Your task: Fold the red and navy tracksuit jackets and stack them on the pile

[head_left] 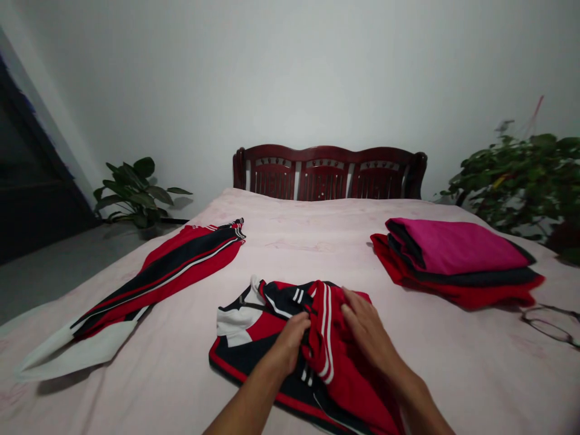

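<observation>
A red, navy and white track jacket [254, 350] lies partly folded on the bed in front of me, its white collar toward the left. One sleeve [327, 332], red with white stripes, is bunched up across the jacket's middle. My left hand [292, 341] is closed on the fabric at the sleeve's left edge, with its fingertips partly hidden in the folds. Just to the right, my right hand [365, 323] rests on the red cloth with its fingers stretched out.
Red and navy track pants [181, 278] with a white waistband stretch along the left. Folded clothes [462, 248], magenta on top, are stacked at the right beside eyeglasses [550, 326]. A wooden headboard [324, 172] stands at the far end; potted plants [136, 190] flank the bed [299, 235].
</observation>
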Available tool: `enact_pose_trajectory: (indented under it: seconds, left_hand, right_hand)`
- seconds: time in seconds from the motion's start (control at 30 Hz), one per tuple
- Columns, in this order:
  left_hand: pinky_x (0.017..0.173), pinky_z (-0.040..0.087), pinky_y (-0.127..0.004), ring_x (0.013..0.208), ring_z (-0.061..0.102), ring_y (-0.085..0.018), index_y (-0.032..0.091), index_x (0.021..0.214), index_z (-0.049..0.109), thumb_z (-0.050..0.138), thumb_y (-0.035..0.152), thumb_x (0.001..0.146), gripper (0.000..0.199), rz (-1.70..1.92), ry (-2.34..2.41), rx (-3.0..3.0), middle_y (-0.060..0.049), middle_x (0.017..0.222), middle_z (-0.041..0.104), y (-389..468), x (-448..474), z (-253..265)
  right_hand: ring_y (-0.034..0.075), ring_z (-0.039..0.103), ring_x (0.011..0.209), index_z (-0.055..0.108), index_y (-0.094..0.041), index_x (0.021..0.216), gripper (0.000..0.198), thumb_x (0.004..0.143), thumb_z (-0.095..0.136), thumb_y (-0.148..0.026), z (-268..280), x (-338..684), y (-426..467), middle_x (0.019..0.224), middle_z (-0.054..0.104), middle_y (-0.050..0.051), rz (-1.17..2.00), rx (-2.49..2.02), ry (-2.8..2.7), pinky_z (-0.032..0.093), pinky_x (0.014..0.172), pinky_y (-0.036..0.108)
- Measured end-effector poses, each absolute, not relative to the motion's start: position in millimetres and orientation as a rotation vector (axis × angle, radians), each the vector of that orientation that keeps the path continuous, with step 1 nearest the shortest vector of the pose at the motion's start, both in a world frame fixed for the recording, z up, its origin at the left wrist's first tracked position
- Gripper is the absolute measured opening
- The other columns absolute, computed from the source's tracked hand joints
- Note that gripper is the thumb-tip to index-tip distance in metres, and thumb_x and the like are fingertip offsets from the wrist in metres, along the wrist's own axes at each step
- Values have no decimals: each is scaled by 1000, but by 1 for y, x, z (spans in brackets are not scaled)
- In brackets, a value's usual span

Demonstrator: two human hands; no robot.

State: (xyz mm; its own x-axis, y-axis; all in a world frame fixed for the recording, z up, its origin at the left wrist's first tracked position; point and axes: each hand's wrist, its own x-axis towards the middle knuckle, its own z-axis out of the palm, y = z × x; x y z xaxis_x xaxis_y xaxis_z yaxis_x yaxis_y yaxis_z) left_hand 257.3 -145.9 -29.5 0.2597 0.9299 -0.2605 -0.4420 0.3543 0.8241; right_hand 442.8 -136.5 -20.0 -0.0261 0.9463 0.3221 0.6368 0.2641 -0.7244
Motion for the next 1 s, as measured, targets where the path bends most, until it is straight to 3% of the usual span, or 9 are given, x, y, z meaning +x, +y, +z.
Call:
enact_pose_trajectory:
  seconds: [0.1, 0.27, 0.4, 0.53, 0.8, 1.0]
  left_hand:
    - [86, 53, -36, 89, 70, -20, 15, 103, 69, 60, 25, 77, 29, 936, 1075, 1016, -9, 98, 75, -143, 213, -25]
    - [107, 37, -37, 120, 57, -23, 21, 117, 64, 46, 24, 89, 33, 960, 1685, 1672, -8, 125, 66, -138, 139, 0]
    - [95, 41, -38, 107, 64, -25, 22, 119, 63, 43, 33, 94, 34, 463, 2096, 2158, -8, 116, 71, -144, 98, 7]
    - [89, 43, -35, 97, 68, -24, 24, 108, 67, 42, 37, 94, 32, 305, 2028, 2210, -6, 104, 75, -155, 79, 0]
    - [91, 40, -42, 96, 68, -28, 23, 104, 67, 45, 32, 89, 28, 189, 2149, 2075, -8, 97, 76, -168, 60, -8]
    - [79, 47, -34, 100, 68, -25, 24, 110, 66, 44, 37, 91, 32, 379, 2170, 1961, -7, 112, 72, -132, 61, 1]
  right_hand:
    - [32, 43, 136, 53, -23, 138, 54, 91, 45, -49, -63, 433, -134, 145, 53, 10, 135, -1549, -2039, 29, 114, 57]
    - [29, 45, 135, 47, -17, 144, 55, 97, 35, -44, -79, 430, -136, 146, 51, 11, -115, -1661, -2151, 32, 113, 51]
    - [28, 46, 134, 46, -15, 144, 55, 97, 34, -43, -76, 430, -134, 146, 51, 12, -173, -1683, -2159, 33, 113, 49]
    - [28, 47, 133, 47, -15, 143, 55, 97, 34, -43, -78, 430, -133, 145, 52, 12, -179, -1684, -2157, 33, 113, 49]
    - [28, 49, 132, 49, -17, 142, 54, 97, 36, -43, -74, 429, -135, 143, 54, 11, -117, -1679, -2112, 33, 113, 50]
    - [28, 49, 131, 49, -15, 142, 54, 98, 35, -43, -73, 429, -135, 142, 54, 12, -122, -1666, -2109, 34, 112, 50]
